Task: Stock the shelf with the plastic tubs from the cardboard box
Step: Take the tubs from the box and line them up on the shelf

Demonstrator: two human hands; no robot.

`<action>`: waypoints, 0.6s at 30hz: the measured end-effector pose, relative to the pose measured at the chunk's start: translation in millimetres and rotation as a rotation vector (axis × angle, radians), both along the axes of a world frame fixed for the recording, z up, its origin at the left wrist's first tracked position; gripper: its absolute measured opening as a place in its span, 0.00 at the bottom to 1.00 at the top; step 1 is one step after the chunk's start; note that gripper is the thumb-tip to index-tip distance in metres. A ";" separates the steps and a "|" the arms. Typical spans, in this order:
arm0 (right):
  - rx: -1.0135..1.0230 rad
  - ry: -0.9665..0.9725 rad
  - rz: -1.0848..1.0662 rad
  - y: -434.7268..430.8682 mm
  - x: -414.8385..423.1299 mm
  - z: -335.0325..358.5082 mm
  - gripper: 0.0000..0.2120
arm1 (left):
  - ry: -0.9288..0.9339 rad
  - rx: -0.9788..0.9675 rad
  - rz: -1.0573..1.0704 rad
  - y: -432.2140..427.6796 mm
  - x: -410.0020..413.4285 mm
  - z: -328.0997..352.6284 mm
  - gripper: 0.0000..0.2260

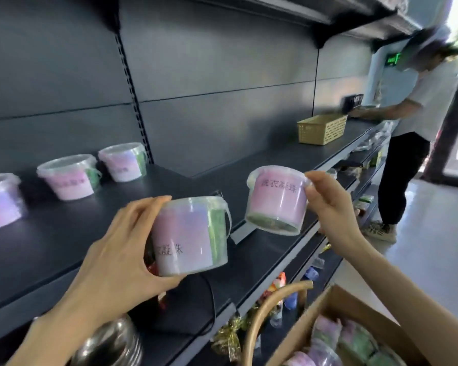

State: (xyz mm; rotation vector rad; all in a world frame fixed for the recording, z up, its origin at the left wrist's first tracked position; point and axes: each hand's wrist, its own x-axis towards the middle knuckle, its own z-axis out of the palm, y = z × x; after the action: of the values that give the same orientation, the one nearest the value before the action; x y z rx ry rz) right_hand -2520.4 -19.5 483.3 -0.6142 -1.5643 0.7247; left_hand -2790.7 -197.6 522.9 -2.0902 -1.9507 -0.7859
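while both your hands are loaded, the job is only partly done. your left hand point(122, 249) has fingers and thumb curled round an upright tub point(185, 233). your right hand point(331, 207) pinches the rim of a tilted tub point(278, 199), whose base is tipped toward you. both tubs are in the air just in front of the shelf point(64, 249), and neither is set down yet.

beyond your left hand and off to its left, three tubs already stand on that shelf: a first tub point(0, 202) at the edge of view, a second tub point(69, 177), and a third tub point(123, 161) furthest along. so you have five tubs clearly in sight, three placed and two in hand.

below your right wrist the cardboard box point(354, 307) holds more of them (blurred, at least a few, i cannot count them), so i judge several more trips remain. far past your right hand one yellow basket point(321, 128) sits further along the shelving, near one other person point(413, 128).
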 end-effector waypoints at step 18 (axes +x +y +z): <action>0.166 -0.059 0.356 -51.8 -227.0 116.0 0.10 | -0.033 0.189 0.450 -167.2 -154.9 71.7 0.46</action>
State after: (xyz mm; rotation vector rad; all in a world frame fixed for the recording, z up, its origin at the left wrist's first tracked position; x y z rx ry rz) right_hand -2747.4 -71.3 599.3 -0.2377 -1.7914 0.8347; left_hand -2945.5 -364.8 594.6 -1.4617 -2.1507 -0.8640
